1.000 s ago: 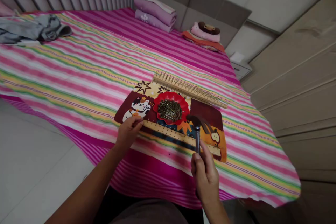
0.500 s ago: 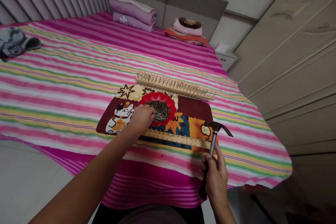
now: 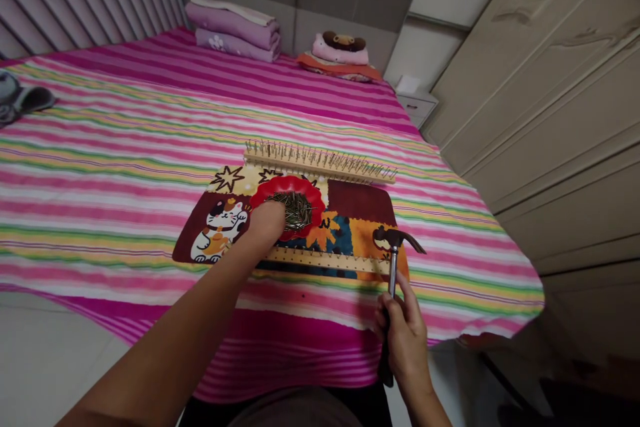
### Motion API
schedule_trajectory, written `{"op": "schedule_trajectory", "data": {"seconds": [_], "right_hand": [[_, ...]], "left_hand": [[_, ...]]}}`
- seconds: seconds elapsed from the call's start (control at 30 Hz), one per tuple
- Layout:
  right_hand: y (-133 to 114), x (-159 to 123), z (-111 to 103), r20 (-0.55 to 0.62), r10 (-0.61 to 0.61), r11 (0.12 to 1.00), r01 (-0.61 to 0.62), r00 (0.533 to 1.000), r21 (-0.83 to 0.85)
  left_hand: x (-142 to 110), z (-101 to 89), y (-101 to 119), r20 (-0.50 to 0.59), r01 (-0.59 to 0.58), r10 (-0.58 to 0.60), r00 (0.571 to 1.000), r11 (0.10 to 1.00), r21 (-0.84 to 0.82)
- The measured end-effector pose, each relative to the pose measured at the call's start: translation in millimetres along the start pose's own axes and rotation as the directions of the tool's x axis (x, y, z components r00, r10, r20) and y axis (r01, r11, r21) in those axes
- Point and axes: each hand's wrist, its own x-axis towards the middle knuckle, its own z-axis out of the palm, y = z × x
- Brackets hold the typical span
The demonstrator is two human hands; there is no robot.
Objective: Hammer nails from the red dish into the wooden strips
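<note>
My left hand point(image 3: 269, 221) reaches over the left side of a red scalloped bowl point(image 3: 314, 192) filled with loose nails point(image 3: 296, 211). Its fingers are bunched and bent down at the pile; the tips are hidden, so what they hold is not visible. My right hand point(image 3: 404, 327) is wrapped around the dark handle of a claw hammer point(image 3: 394, 260), held upright with the head at the top. Just beyond that hand lies a wooden strip point(image 3: 320, 259) dotted with a row of small nails or holes, partly behind the hammer and my left forearm.
Behind the bowl, a second wooden strip point(image 3: 305, 163) bristles with upright nails. Bowl and strips are on or beside a patterned mat point(image 3: 360, 203) on a striped bedspread point(image 3: 125, 167). Folded bedding point(image 3: 233, 30) sits at the back; grey cloth point(image 3: 23, 100) lies far left. Wardrobe doors point(image 3: 545, 93) stand right.
The whole view has shifted, so the scene sits slightly further left. My left hand's fingers have gone out of sight at the nails. My right hand keeps hold of the hammer.
</note>
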Motion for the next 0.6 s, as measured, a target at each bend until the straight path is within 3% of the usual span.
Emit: {"op": "schedule_trajectory", "data": {"seconds": [0.2,0.3,0.33,0.43,0.5,0.6], "right_hand": [[-1,-7,1,0.008,0.002,1.0,-0.002,1.0,0.0],[-3,-10,-1,0.009,-0.009,1.0,0.009,1.0,-0.015],[-4,-11,-2,0.008,-0.008,1.0,0.008,1.0,-0.014],[-3,-12,-1,0.015,0.003,1.0,-0.002,1.0,-0.008],[-2,-13,0,0.023,0.006,1.0,-0.005,1.0,-0.014],[-2,-16,2,0.032,0.001,0.999,0.0,0.999,-0.043]], "left_hand": [[5,-4.6,-4,-0.062,-0.063,0.06,0.996,0.997,-0.04],[-2,-16.7,-27,-0.152,-0.104,0.059,0.987,0.946,-0.307],[-7,-22.2,-38,-0.175,-0.124,0.045,0.984,0.873,-0.471],[-33,-40.0,-70,-0.126,-0.092,-0.03,0.992,0.515,-0.852],[-55,-49.2,-87,-0.04,-0.007,-0.092,0.995,0.33,-0.944],[-85,-52.6,-103,0.062,0.088,-0.141,0.988,0.185,-0.979]]}}
